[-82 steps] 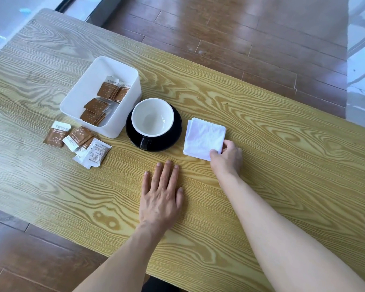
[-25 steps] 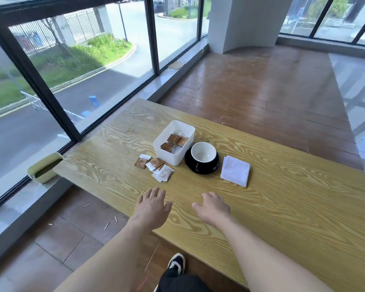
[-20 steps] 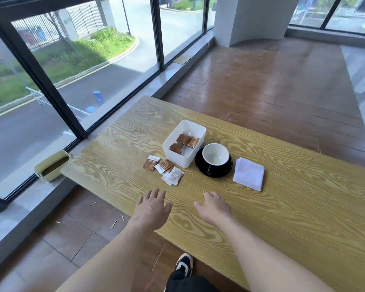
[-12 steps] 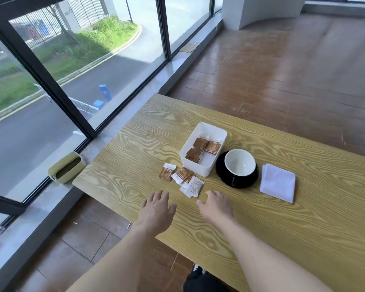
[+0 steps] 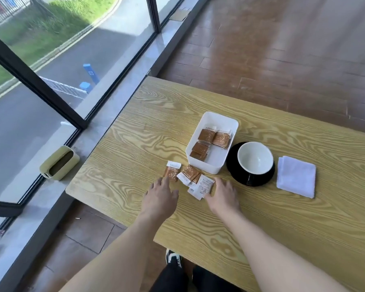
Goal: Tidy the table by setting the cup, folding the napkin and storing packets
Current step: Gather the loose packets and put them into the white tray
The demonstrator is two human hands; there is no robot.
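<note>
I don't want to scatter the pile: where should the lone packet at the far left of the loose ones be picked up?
Judging by its pose, take the lone packet by its bare left edge, coming from the left with the left hand. It lies flat, apart from the overlapping pile on its right.

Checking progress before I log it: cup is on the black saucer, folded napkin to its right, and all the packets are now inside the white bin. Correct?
Not quite. The head view shows several packets still loose on the table in front of the white bin, between both hands. The cup, saucer and napkin are as stated.
</note>
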